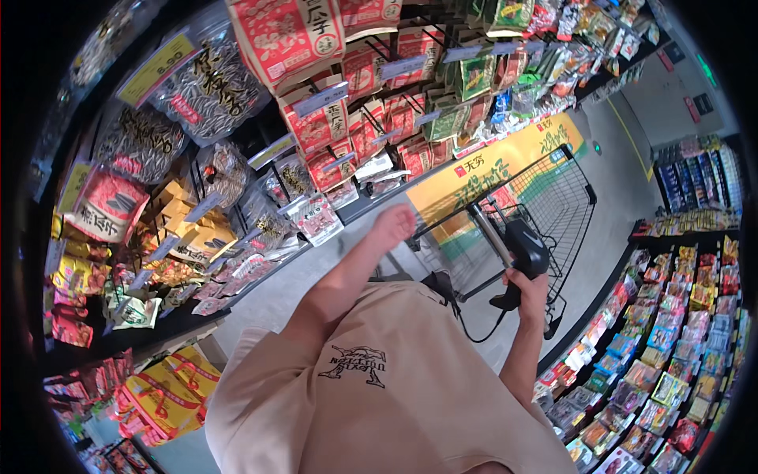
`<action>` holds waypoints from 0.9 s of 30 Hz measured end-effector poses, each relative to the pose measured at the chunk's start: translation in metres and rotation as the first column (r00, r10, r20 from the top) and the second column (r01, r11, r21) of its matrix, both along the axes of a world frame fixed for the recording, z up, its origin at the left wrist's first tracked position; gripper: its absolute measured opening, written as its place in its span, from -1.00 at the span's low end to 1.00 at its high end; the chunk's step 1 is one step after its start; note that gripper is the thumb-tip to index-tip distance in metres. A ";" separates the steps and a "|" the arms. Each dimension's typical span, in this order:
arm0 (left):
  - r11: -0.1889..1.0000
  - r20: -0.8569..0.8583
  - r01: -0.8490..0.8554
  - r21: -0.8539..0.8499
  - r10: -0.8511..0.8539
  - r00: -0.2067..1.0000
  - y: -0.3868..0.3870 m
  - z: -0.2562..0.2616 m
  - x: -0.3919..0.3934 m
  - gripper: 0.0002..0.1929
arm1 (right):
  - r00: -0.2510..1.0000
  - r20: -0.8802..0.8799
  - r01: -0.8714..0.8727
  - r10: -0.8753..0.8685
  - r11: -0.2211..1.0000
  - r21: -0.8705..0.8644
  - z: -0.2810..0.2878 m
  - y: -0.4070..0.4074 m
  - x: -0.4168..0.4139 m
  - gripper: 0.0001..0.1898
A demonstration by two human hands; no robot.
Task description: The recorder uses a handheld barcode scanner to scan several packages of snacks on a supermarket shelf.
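My right hand (529, 290) is closed around the grip of a black handheld barcode scanner (529, 247), whose black cable loops down near my shirt. Below the scanner stands a black wire shopping cart (565, 195) with a metal bar along its near side. A red and white packet (502, 198) shows through the cart's frame. Over the floor between the snack shelves and the cart is my left hand (395, 227), near the cart's left corner. Its fingers look bent and blurred, and no object shows in it; whether they are closed is not clear.
Hanging red seed bags (314, 121), green bags (477, 77) and clear bags of sunflower seeds (207, 89) fill the left shelving. A yellow printed panel (474, 172) runs along its base. Curved racks of small snack packets (645, 379) stand at right. Yellow bags (172, 394) hang at lower left.
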State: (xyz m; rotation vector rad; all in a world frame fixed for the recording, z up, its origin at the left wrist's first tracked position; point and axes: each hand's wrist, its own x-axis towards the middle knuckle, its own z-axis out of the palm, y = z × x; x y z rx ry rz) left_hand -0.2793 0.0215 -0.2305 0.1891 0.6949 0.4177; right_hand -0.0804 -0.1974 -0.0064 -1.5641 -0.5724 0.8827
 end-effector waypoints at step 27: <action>0.441 -0.525 0.673 0.594 -0.422 0.739 -0.008 0.109 0.322 -0.81 | 0.902 0.099 0.427 -0.421 0.832 -0.353 -0.121 -0.201 0.126 -0.62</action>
